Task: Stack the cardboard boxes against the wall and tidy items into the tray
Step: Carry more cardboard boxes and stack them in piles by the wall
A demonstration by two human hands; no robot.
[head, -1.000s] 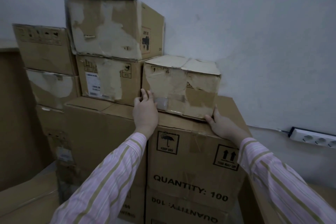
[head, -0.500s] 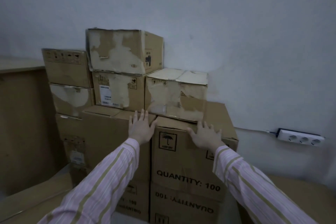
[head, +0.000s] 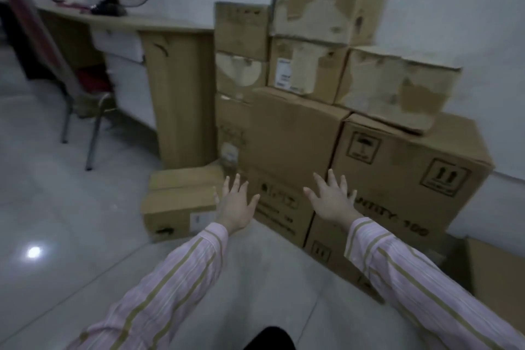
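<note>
Our left hand (head: 235, 204) and right hand (head: 332, 202) both empty, fingers spread, before cardboard boxes (head: 397, 85) stacked against wall (head: 454, 8).

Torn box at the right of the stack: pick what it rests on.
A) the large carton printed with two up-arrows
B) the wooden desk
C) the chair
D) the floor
A: the torn box sits on the top face of the large carton that bears the up-arrows mark, well above the floor and apart from the desk and the chair.
</note>
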